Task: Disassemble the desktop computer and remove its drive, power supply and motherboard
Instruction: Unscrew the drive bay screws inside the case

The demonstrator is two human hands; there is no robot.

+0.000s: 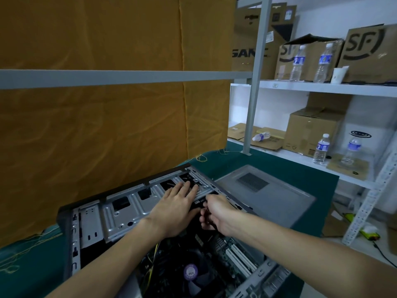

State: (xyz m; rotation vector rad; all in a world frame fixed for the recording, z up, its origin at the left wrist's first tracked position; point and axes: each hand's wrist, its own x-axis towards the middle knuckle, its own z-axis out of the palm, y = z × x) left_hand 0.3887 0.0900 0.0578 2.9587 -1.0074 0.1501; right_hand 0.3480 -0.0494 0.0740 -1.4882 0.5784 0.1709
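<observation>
Nearest the lens: CPU cooler fan [194, 274] on motherboard [219, 244] inside opened computer case [71, 229], lying on green mat [279, 166]. Left hand [175, 208] flat, fingers [184, 187] straight and pressed on metal drive cage [129, 211], tips at its far cut-outs. Right hand [217, 214] just beside left fingers, curled around dark cable [207, 215] at cage edge; exact pinch hidden. Removed side panel [268, 194] flat on mat beyond right fingers. Water bottles [297, 62] and cardboard boxes [311, 130] on white shelving [322, 88], well apart from both hands.
</observation>
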